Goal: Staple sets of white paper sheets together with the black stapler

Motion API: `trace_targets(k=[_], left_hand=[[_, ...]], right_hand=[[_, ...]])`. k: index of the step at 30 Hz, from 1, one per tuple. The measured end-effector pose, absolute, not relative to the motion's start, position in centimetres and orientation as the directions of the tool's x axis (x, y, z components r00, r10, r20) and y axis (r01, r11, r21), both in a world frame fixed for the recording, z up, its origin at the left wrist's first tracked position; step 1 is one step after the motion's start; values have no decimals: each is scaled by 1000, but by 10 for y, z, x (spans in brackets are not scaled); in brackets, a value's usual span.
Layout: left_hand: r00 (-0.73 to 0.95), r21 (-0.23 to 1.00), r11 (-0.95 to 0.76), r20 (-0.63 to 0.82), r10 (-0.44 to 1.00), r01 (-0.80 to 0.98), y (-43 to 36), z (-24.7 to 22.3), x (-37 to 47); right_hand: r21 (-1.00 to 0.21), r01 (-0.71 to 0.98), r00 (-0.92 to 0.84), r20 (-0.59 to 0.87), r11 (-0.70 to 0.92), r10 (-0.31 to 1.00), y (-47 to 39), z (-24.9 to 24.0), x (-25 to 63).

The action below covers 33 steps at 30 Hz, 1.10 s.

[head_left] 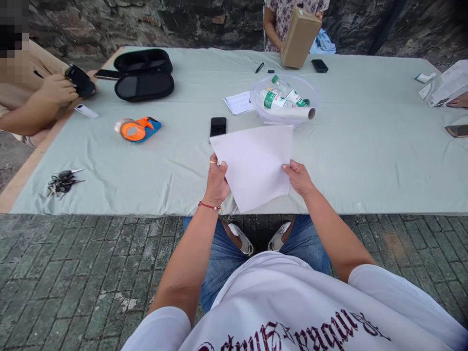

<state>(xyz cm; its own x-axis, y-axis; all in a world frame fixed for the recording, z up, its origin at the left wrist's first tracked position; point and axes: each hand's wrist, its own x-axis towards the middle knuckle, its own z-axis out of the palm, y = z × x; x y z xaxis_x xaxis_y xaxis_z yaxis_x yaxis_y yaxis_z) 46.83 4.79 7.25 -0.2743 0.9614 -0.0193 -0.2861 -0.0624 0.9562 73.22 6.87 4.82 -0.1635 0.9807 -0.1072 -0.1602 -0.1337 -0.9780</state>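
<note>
Steadying seems the step: a plain white rectangular paper sheet (257, 168) above the pale green cloth-covered worktop (365, 146) — left hand (217, 181) gripping one side, right hand (300, 177) the other; moving it calls for even support.

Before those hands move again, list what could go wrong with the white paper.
1. The white paper is gripped only at its side edges, by the left hand and right hand, so pulling them apart might crease or tear it.
2. Its far left corner appears close to the black phone; a forward sweep could nudge it.
3. Its far right corner appears near the plastic tub and might brush it.
</note>
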Motion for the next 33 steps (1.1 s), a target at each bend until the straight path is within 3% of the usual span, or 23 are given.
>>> trace_targets(k=[3,5,8,11,17,21,24,28,33], left_hand=[[-27,966,97,-106,994,-240,38,78,466],[52,976,140,-133,990,-167,33,81,463],[15,995,97,-97,995,-39,31,88,458],[31,998,57,-56,998,-27,35,84,454],[28,989,145,-144,989,-25,45,44,460],[49,995,94,-93,994,-23,47,41,458],[98,987,157,-155,983,-15,45,45,449],[8,961,212,-217,976,178,41,52,435],[97,929,7,-46,994,371,44,91,422]], right_hand=[[-979,-202,-86,-11,-28,996,78,65,731],[-974,-226,-63,14,-1,998,79,72,731],[-965,-263,-70,16,-3,997,75,74,732],[-955,-294,-92,-2,-29,996,69,68,734],[-943,-311,-211,-53,-119,976,67,49,728],[-934,-343,-136,-52,-96,989,72,45,726],[-910,-395,-62,-107,-123,992,71,41,725],[-892,-411,-69,-176,-189,982,63,36,730],[-944,-325,4,-52,-48,999,68,45,780]])
